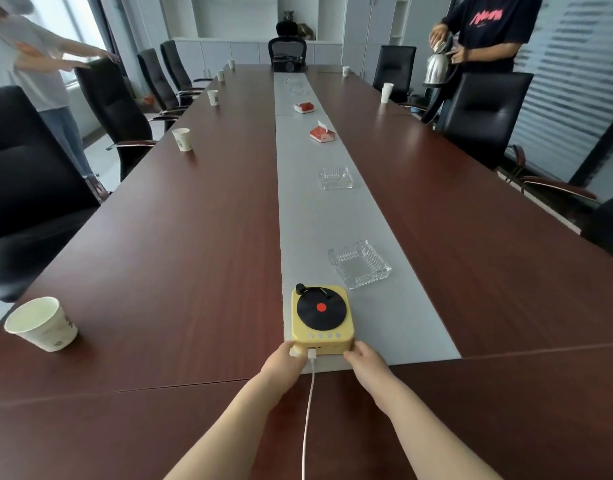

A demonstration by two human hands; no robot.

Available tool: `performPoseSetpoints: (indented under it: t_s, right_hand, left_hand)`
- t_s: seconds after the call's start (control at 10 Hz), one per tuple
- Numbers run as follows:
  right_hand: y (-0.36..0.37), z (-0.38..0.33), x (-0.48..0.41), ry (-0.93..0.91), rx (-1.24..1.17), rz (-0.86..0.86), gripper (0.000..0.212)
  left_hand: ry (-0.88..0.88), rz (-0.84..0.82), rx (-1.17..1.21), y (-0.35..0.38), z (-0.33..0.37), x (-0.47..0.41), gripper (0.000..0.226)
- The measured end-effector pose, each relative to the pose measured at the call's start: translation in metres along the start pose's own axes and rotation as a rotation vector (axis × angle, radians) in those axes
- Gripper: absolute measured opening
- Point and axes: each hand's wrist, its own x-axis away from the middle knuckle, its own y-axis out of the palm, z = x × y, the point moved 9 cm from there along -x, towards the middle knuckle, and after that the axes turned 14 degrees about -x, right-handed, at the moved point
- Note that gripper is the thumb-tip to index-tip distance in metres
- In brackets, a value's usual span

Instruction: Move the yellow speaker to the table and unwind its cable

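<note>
The yellow speaker (321, 318), shaped like a small record player with a black disc and red centre, rests on the grey centre strip of the long table (180, 271). A white cable (309, 407) is plugged into its near side and runs straight back toward me, off the bottom of the view. My left hand (285, 362) holds the speaker's near left corner, fingers beside the plug. My right hand (364, 361) holds the near right corner.
A paper cup (42, 323) stands at the near left. A glass ashtray (359, 264) sits just beyond the speaker, another ashtray (336, 178) and tissue packs (322, 133) farther along. Black chairs line both sides. Two people stand at the far left and right.
</note>
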Motion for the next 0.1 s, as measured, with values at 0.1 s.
performPoseSetpoints:
  t_s: [0.1]
  right_hand:
    - [-0.0004, 0.0077, 0.018, 0.066, 0.086, -0.028, 0.041]
  left_hand:
    - [0.003, -0.112, 0.014, 0.0112, -0.0013, 0.0174, 0.025]
